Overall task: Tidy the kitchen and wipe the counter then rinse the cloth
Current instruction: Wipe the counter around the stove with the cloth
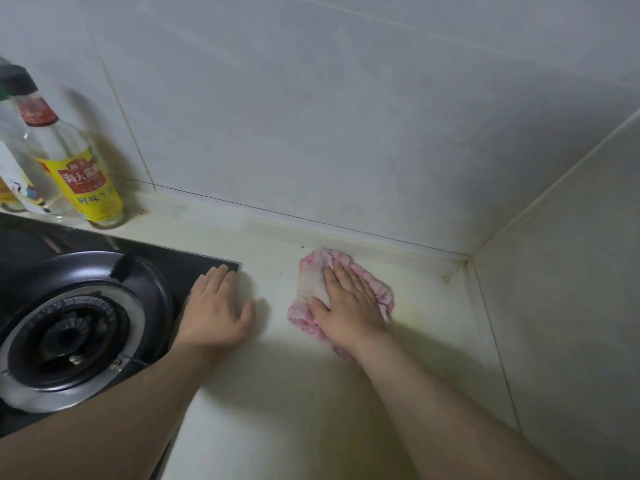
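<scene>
Cloth [312, 280] pink, on desk [277, 393] near back corner; right hand [346, 303] presses it flat, fingers [338, 276] straight and together. Left hand [214, 310] flat on desk by stove [86, 306] edge, fingers straight, holding nothing.

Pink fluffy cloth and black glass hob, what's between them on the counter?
In the head view, the flat left hand at the hob's corner, then bare cream counter up to the cloth.

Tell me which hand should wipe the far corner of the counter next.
Right. The right hand presses flat on the cloth, which lies nearer the corner. The left hand rests flat at the stove edge, with no cloth under it.
</scene>
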The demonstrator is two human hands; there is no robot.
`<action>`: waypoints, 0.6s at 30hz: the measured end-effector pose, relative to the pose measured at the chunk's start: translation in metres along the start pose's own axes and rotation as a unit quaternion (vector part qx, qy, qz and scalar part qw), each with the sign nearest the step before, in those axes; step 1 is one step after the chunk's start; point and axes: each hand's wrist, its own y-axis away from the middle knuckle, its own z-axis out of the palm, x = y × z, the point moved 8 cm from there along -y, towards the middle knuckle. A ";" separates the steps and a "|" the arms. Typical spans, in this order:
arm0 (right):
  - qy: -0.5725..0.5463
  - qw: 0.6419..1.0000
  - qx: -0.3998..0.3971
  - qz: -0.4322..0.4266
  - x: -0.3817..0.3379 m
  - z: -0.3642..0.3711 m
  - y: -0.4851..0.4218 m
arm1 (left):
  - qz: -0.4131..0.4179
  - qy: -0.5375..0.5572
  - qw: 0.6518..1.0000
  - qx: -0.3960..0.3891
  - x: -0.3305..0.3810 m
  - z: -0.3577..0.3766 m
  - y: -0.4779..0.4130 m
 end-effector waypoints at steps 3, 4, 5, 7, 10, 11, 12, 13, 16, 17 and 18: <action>0.006 1.000 0.006 -0.029 -0.024 0.002 -0.026 | 0.003 -0.009 1.000 0.008 -0.001 0.001 -0.001; 0.013 0.999 0.009 -0.040 -0.028 0.002 -0.031 | 0.004 -0.011 1.000 0.013 -0.002 0.001 -0.001; 0.021 0.998 0.013 -0.049 -0.030 0.003 -0.034 | 0.007 -0.011 1.000 0.018 -0.001 0.001 -0.001; 0.024 0.997 0.010 -0.069 -0.025 0.001 -0.033 | 0.010 -0.013 1.000 0.022 0.000 0.000 -0.001; 0.027 0.997 0.010 -0.074 0.000 -0.005 -0.021 | 0.010 -0.021 1.000 0.020 0.002 -0.002 0.001; 0.026 0.997 0.011 -0.065 0.013 -0.008 -0.016 | 0.011 -0.026 0.999 0.018 0.003 -0.002 0.001; 0.025 0.998 0.015 -0.054 0.027 -0.012 -0.012 | 0.011 -0.029 0.999 0.016 0.004 -0.002 0.001; 0.026 0.999 0.023 -0.042 0.042 -0.015 -0.005 | 0.011 -0.029 0.999 0.018 0.004 -0.003 0.001; 0.025 0.999 0.036 0.010 0.090 -0.024 0.016 | 0.013 -0.023 0.999 0.025 0.003 -0.003 0.001; 0.024 0.999 0.037 0.032 0.106 -0.026 0.023 | 0.014 -0.024 0.999 0.026 0.002 -0.002 0.000; 0.027 0.997 0.039 0.056 0.121 -0.028 0.029 | 0.016 -0.025 0.999 0.029 0.002 -0.001 0.000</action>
